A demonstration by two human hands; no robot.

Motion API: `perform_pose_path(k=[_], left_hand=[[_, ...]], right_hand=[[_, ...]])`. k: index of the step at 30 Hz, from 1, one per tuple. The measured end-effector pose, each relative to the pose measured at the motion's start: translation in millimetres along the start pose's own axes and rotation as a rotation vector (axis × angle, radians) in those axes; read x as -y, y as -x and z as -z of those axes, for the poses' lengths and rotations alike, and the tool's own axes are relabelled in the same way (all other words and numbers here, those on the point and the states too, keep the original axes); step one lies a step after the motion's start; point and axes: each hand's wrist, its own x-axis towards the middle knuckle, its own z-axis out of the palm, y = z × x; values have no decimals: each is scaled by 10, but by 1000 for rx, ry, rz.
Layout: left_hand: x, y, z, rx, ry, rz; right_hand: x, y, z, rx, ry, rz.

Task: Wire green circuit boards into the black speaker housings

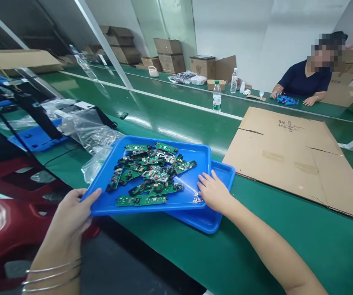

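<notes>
My left hand (75, 211) grips the front left corner of a blue plastic tray (188, 155), thumb on top of the rim. The tray carries a heap of green circuit boards (156, 174). My right hand (211, 189) reaches over the tray's right rim, fingers stretched and slightly apart. Beside its fingertips, small whitish parts (197, 198) lie in the tray's front right corner. A second blue tray (225, 174) sits partly hidden beneath the first one, on the green table.
A flattened cardboard sheet (290, 157) covers the table to the right. Plastic bags (85, 129) lie to the left, near a red stool (7, 229). A bottle (217, 98) stands behind. Across the table, a person (305, 80) sits by small blue parts (287, 100).
</notes>
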Motion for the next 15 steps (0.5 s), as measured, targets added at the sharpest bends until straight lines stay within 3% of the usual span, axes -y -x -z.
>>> perform_pose_path(k=[7,15], left_hand=[[-37,14,-35,-19,117,115],[-45,0,-109,-22,138,161]], right_hand=[[37,1,51,137,31,146],[30,-188,102,244,62,153]])
